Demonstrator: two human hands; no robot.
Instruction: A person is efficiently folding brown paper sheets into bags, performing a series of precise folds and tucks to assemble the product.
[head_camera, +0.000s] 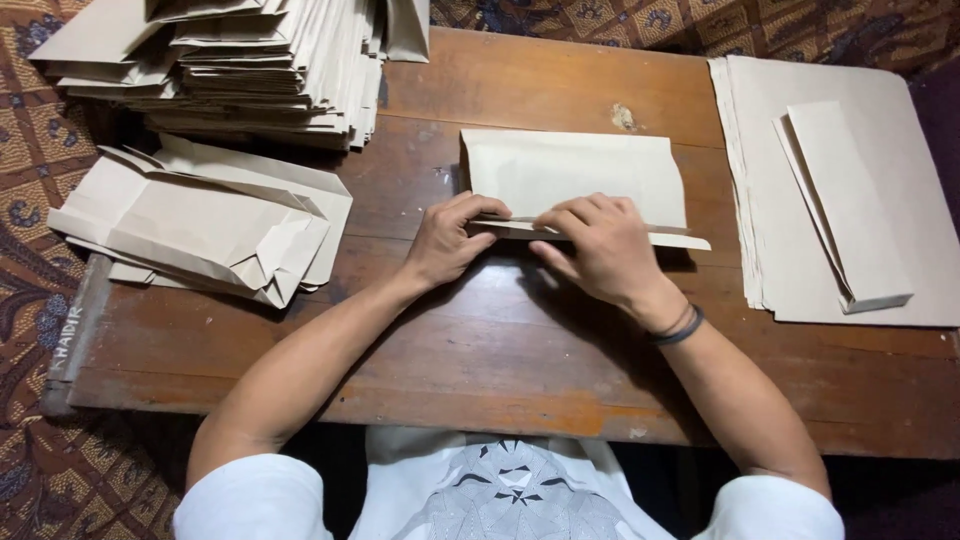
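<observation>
- Now mid-fold, by the look of it: near edge of the pale brown flat paper sheet (575, 172) turned up into a narrow flap along its length, at the middle of the worn brown wooden bench (480, 340).
- Left hand (447, 240) curled, fingertips pressing the flap's left end; nothing gripped, only pinned down.
- Right hand (600, 245) spread flat over the crease, fingers pointing left, pinning the flap; dark band at the wrist.
- Flap's right end jutting past the right hand, free and lifted slightly.
- Next move likely calling for an even press along the whole crease, out to that free right end, with the sheet's far edge kept square.
- Left of the work: loose pile of folded pale paper bags (205, 225), overhanging the bench's left edge; behind it a tall stack of finished paper bags (260, 60).
- Right: stack of flat unfolded paper sheets (900, 250) with a folded strip of paper (845, 200) on top, near the bench's right edge.
- Bare wood between sheet and near edge; open room for both forearms there.
</observation>
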